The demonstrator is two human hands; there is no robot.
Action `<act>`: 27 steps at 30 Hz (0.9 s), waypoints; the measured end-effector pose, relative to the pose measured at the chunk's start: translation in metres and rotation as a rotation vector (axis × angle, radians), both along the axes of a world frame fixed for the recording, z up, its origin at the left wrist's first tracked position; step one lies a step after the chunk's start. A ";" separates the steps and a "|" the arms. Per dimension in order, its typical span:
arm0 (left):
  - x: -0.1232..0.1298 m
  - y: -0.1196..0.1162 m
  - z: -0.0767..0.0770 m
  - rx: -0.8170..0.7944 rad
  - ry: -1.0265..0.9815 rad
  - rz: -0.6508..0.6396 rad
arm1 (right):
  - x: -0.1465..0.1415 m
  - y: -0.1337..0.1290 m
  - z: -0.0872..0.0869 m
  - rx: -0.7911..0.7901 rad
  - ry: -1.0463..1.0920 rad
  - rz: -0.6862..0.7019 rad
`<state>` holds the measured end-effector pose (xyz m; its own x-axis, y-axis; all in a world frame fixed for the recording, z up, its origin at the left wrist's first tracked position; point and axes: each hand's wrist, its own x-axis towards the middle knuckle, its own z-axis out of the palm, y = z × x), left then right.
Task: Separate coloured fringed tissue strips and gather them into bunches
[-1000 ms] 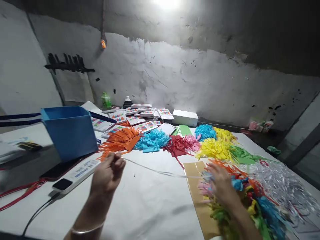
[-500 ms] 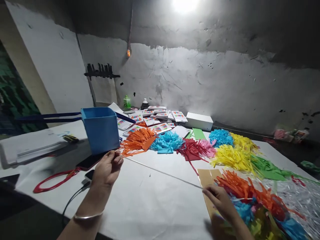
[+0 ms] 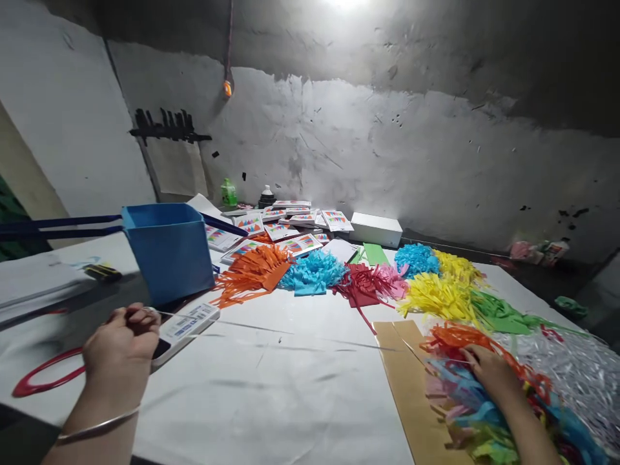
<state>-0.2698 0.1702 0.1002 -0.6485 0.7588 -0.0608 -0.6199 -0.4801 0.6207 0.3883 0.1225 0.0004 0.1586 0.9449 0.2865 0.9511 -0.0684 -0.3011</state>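
Note:
My left hand is closed on one end of a thin white string, in front of the blue box and beside a white labelled device. Between the hands the string is faint and blurred. My right hand pinches the string over a multicoloured bundle of tissue fringe, which partly lies on a brown cardboard sheet. Orange fringe, blue fringe, dark red fringe and yellow fringe lie in a row across the white table.
A blue box stands at the left, near a red loop and a yellow-black cutter. Printed packets, a white box and a green bottle are at the back. Silvery shreds lie right.
Both hands have moved apart, my left hand leftward and my right hand rightward over the multicoloured bundle. The view has shifted, and more of the white device shows beside my left hand.

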 end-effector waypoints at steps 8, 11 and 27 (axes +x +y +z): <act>-0.002 0.003 0.005 -0.163 0.000 0.187 | 0.010 -0.003 0.015 -0.108 -0.134 -0.170; 0.020 -0.002 0.008 -0.125 0.059 0.140 | -0.025 -0.004 0.022 -0.146 -0.135 -0.095; 0.177 -0.047 -0.012 0.092 0.349 -0.655 | -0.346 -0.011 0.047 -0.018 0.957 0.805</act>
<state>-0.0930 0.1233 0.0885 -0.0319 0.9885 0.1481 -0.5707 -0.1397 0.8092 0.0423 0.1116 0.0472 -0.3280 0.8730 0.3610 0.1251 0.4189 -0.8994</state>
